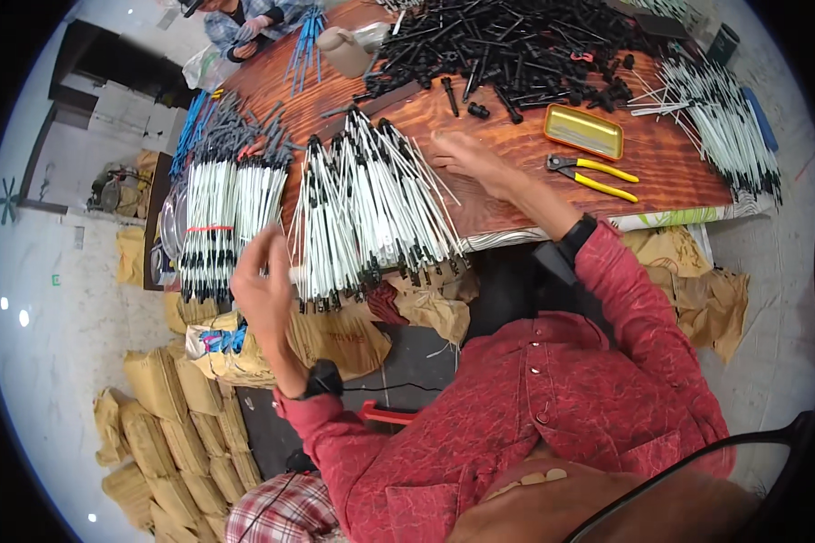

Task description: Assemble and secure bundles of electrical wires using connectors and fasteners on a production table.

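The loose fan of white rods (371, 204) lies on the counter (670, 149) mid-frame, between my hands, its long axis running up and down the frame. My left hand (264, 285), thumb and fingers parted, is just beside its left edge; my right hand (471, 161) is near its upper right, and I can't tell its grip. Red printing marks the brown sack (321, 348) below, too blurred to read.
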A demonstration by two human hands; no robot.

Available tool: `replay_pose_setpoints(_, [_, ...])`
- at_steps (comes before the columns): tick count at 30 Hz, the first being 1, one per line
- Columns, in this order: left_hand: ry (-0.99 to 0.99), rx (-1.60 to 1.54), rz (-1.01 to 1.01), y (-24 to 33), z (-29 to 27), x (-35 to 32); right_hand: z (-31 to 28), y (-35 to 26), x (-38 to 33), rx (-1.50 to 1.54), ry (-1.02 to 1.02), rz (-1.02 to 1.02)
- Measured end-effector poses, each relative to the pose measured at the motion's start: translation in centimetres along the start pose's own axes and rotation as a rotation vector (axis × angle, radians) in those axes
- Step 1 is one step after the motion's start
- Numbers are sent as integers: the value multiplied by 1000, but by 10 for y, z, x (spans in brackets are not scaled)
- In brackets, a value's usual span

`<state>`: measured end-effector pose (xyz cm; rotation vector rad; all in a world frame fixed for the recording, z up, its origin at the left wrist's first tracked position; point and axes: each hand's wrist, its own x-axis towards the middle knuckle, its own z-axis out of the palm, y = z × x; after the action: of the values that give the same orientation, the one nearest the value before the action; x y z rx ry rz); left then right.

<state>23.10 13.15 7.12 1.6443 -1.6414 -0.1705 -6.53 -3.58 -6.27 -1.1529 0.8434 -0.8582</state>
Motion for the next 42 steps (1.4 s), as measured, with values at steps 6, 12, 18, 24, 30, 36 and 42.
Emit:
replay_pose_setpoints(6, [-267, 637, -478, -77, -17, -11, -7, -20, 20, -394, -71, 90])
replay_pose_setpoints(12, [-208, 64, -338, -183, 6, -37, 8, -29, 25, -197, -108, 140])
replay_pose_setpoints(18, [-397, -331, -443, -195, 35, -28, 20, -22, 40, -274, -191, 125])
replay_pose_setpoints(24, [-447, -500, -580, -176, 21, -2, 12, -22, 42, -251, -208, 141])
replay_pose_setpoints(30, [-579, -796, -726, -188, 14, 37, 17, -32, 37, -184, -138, 203])
replay_pose_setpoints(36, [-570, -658, -720, -150, 59, 76, 40, -34, 37, -458, -226, 122])
replay_pose_setpoints(42, [-614, -514, -594, -86, 99, 90, 59, -35, 43, -265, -232, 120])
